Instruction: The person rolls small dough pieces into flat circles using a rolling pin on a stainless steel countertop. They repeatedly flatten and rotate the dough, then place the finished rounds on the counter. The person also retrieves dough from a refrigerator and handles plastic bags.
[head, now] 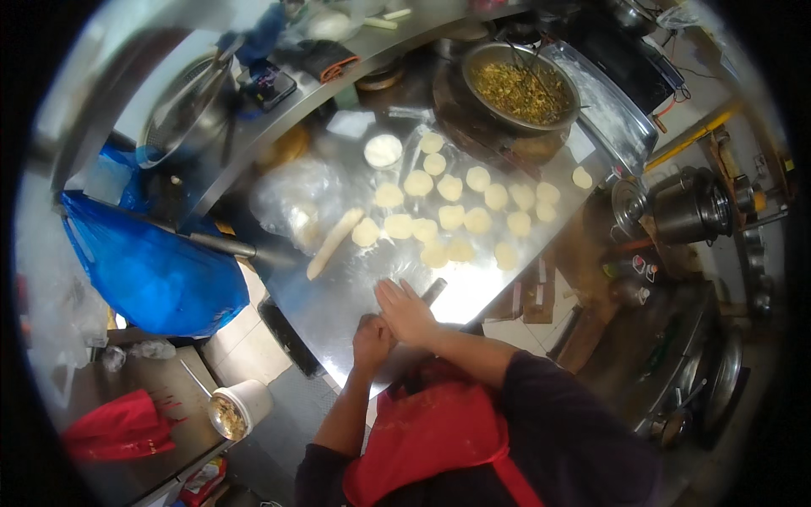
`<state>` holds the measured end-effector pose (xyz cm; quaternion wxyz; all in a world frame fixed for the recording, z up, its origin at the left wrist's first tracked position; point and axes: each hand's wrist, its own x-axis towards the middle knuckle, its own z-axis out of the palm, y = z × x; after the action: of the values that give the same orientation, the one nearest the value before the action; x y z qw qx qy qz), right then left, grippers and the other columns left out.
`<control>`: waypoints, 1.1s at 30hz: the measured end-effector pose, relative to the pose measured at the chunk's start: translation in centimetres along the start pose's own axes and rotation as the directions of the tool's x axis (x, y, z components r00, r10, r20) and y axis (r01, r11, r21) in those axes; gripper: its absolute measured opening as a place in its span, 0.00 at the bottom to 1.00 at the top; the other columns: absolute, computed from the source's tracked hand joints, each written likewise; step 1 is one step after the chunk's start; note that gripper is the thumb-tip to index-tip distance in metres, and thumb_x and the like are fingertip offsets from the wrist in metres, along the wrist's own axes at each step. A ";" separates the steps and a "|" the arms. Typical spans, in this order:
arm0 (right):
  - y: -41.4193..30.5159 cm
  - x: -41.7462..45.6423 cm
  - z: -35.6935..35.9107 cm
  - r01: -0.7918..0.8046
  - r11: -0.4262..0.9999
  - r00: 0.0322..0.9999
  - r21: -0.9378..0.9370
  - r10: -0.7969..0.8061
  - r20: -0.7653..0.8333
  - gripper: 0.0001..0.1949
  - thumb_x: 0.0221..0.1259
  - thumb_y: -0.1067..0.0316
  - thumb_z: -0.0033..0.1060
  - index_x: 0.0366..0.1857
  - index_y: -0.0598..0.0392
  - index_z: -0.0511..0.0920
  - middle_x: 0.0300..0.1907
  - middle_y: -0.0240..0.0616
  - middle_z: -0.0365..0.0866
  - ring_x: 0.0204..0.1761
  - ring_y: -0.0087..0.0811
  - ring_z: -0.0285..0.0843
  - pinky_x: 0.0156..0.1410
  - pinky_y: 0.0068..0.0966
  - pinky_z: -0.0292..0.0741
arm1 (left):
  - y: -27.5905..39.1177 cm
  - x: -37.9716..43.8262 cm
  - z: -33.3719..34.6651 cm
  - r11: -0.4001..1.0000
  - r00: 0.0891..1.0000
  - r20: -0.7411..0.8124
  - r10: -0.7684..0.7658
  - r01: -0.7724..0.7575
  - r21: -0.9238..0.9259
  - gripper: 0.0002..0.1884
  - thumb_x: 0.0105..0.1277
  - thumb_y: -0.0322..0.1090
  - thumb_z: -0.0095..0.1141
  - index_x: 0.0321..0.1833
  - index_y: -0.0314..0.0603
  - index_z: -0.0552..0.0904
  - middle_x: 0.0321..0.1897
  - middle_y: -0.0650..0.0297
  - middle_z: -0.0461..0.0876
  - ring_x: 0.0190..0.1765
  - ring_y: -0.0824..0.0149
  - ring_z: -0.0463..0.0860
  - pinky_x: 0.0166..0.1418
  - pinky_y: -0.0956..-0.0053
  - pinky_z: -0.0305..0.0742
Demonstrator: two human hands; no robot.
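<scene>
My left hand is curled at the near edge of the steel table; whether it grips anything is hidden. Against it, my right hand lies palm down with extended fingers, and what is under the palm cannot be seen. A short dark cylindrical piece shows just right of the right fingers. Beyond the hands, several flat dough rounds are spread over the floured steel. A long dough roll lies to their left, beside a clear plastic bag. Behind the rounds stands a small bowl of white powder.
A metal bowl of chopped filling stands at the back right, beside a floured metal tray. A blue plastic bag hangs at left. Below it is a white bucket. A lidded pot stands at right.
</scene>
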<state>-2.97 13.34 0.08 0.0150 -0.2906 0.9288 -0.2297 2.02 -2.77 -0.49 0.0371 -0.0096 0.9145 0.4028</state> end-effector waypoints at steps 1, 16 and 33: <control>0.2 -1.7 -0.1 0.000 1.000 0.999 0.019 -0.001 0.036 0.31 0.72 0.60 0.57 0.75 0.68 0.68 0.77 0.55 0.70 0.83 0.49 0.61 0.88 0.51 0.53 | -0.2 -0.6 0.2 1.000 1.000 -0.011 0.016 -0.016 -0.023 0.04 0.70 0.31 0.61 0.40 0.37 0.83 0.34 0.52 0.84 0.41 0.43 0.86 0.48 0.55 0.82; 1.2 -5.8 -2.5 0.016 0.998 0.996 0.065 -0.021 0.084 0.29 0.77 0.58 0.55 0.74 0.67 0.70 0.75 0.55 0.73 0.82 0.51 0.62 0.90 0.49 0.49 | 0.9 -2.3 0.6 0.979 0.974 -0.099 -0.204 0.202 -0.035 0.08 0.65 0.30 0.63 0.42 0.36 0.78 0.34 0.49 0.80 0.38 0.45 0.82 0.47 0.55 0.79; -0.5 3.2 -0.7 -0.125 0.982 0.992 -0.141 0.122 -0.028 0.30 0.77 0.60 0.52 0.77 0.66 0.67 0.81 0.53 0.66 0.85 0.47 0.57 0.90 0.50 0.50 | 0.3 -0.4 -0.8 0.989 0.992 0.013 -0.123 0.121 0.082 0.06 0.71 0.32 0.61 0.45 0.40 0.87 0.42 0.46 0.88 0.46 0.38 0.87 0.52 0.48 0.82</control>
<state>-5.42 11.52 1.26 -0.0004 -0.2304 0.9592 -0.1641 2.40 -3.17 0.33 0.0701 -0.0604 0.9275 0.3622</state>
